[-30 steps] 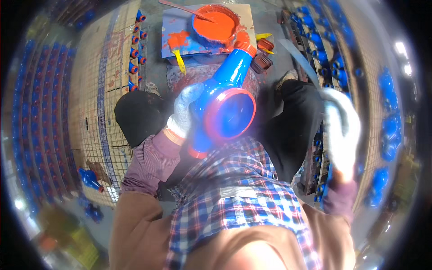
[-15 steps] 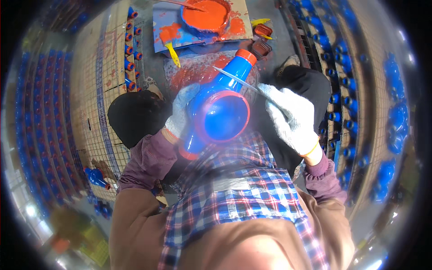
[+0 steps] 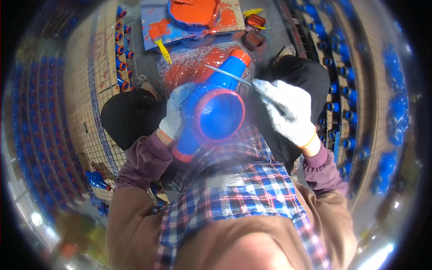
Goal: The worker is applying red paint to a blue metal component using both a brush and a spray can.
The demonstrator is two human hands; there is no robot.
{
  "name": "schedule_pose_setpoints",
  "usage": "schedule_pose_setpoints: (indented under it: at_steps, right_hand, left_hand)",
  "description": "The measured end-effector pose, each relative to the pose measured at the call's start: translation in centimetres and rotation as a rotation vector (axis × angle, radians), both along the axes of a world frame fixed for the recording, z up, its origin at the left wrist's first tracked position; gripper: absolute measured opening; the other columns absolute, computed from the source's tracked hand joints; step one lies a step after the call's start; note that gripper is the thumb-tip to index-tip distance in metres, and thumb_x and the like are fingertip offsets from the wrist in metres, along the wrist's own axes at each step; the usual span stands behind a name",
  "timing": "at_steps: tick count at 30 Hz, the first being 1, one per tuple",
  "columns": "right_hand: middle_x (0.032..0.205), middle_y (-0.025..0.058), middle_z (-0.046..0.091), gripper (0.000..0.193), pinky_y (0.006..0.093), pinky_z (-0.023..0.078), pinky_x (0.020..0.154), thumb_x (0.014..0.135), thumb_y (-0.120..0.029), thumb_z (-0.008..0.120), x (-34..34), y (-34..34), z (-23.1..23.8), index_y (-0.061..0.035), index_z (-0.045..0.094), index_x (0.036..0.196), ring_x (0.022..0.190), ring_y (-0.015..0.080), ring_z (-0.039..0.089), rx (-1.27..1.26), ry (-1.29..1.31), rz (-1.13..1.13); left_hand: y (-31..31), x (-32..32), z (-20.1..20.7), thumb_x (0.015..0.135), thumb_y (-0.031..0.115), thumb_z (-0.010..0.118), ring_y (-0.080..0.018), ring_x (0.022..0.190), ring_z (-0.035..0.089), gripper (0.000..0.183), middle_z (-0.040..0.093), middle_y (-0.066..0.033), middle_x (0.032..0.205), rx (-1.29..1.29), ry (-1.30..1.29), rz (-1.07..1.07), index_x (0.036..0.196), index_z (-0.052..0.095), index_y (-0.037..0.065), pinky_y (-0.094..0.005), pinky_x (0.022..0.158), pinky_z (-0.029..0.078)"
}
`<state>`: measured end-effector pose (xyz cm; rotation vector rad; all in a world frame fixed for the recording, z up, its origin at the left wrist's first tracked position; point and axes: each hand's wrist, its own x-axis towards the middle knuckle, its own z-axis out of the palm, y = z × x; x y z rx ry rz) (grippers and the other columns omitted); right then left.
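A glossy blue pipe fitting [image 3: 189, 101] with a wide round opening and two narrower ends is held over my lap. Red-orange paint covers its end rims. My left hand [image 3: 176, 110], in a white knitted glove, is closed on the fitting's left side; some of its fingers are hidden behind it. My right hand [image 3: 288, 108], gloved too, pinches a thin, pale, pointed stick-like tool [image 3: 227, 74]. The tool crosses in front of the fitting's upper neck. I cannot tell whether it touches the surface.
Ahead, a bowl of orange paint [image 3: 195, 13] stands on a paint-smeared board [image 3: 150, 36], with a yellow-handled brush [image 3: 163, 51] at its edge. Small dark red containers [image 3: 254, 39] lie to its right. Mesh racks [image 3: 105, 99] with blue fittings flank me.
The whole scene has shifted slightly left and up in view. Both hands keep their holds, and the tool stays across the fitting's neck at nearly the same angle.
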<state>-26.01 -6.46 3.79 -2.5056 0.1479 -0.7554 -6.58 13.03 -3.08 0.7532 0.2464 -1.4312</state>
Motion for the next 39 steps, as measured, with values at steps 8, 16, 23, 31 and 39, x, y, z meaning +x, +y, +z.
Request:
schedule_pose_setpoints:
  at_steps: [8, 16, 23, 31, 39]
  right_hand:
    - [0.071, 0.0058, 0.056, 0.044, 0.0313, 0.045, 0.053, 0.072, -0.004, 0.065, 0.4, -0.3, -0.1, -0.0105, 0.067, 0.116, 0.058, 0.0228, 0.056, -0.116, 0.044, -0.01]
    - [0.068, 0.0052, 0.051, 0.047, 0.0324, 0.041, 0.049, 0.072, -0.004, 0.067, 0.1, -0.5, -0.3, -0.0109, 0.066, 0.118, 0.057, 0.0219, 0.052, -0.082, 0.046, 0.05]
    - [0.069, 0.006, 0.053, 0.049, 0.0313, 0.044, 0.051, 0.07, -0.002, 0.067, 0.1, -0.8, 0.0, -0.0113, 0.067, 0.118, 0.057, 0.0223, 0.054, -0.114, 0.059, 0.016]
    - [0.067, 0.0057, 0.05, 0.05, 0.0317, 0.043, 0.05, 0.07, -0.003, 0.066, 0.0, -0.6, -0.3, -0.0111, 0.066, 0.119, 0.055, 0.0223, 0.052, -0.113, 0.083, 0.018]
    - [0.064, 0.0054, 0.048, 0.05, 0.0313, 0.041, 0.049, 0.07, -0.003, 0.065, -0.2, -0.8, -0.2, -0.0107, 0.065, 0.12, 0.052, 0.0218, 0.049, -0.057, -0.071, 0.057]
  left_hand:
    - [0.6, 0.0, -1.2, 0.098, 0.034, 0.045, -0.0203, 0.097, 0.065, 0.039, 0.067, -0.0112, 0.107, -0.048, -0.068, -0.072, 0.115, 0.061, 0.002, -0.0349, 0.087, 0.054]
    - [1.0, 0.0, -2.0, 0.1, 0.033, 0.043, -0.0199, 0.099, 0.065, 0.039, 0.067, -0.0102, 0.109, 0.004, -0.246, -0.092, 0.116, 0.061, 0.003, -0.0347, 0.087, 0.054]
    - [0.5, -0.1, -1.1, 0.097, 0.039, 0.046, -0.0217, 0.096, 0.065, 0.042, 0.067, -0.0114, 0.106, 0.074, -0.327, -0.126, 0.113, 0.062, 0.004, -0.0365, 0.087, 0.054]
    - [1.0, 0.8, -1.3, 0.099, 0.035, 0.043, -0.0217, 0.1, 0.064, 0.039, 0.065, -0.0117, 0.111, -0.046, -0.061, -0.067, 0.119, 0.058, 0.004, -0.0361, 0.088, 0.055]
    - [0.6, 0.1, -1.3, 0.098, 0.038, 0.043, -0.0229, 0.1, 0.065, 0.041, 0.066, -0.0117, 0.11, -0.003, 0.124, -0.037, 0.117, 0.06, 0.006, -0.0373, 0.088, 0.055]
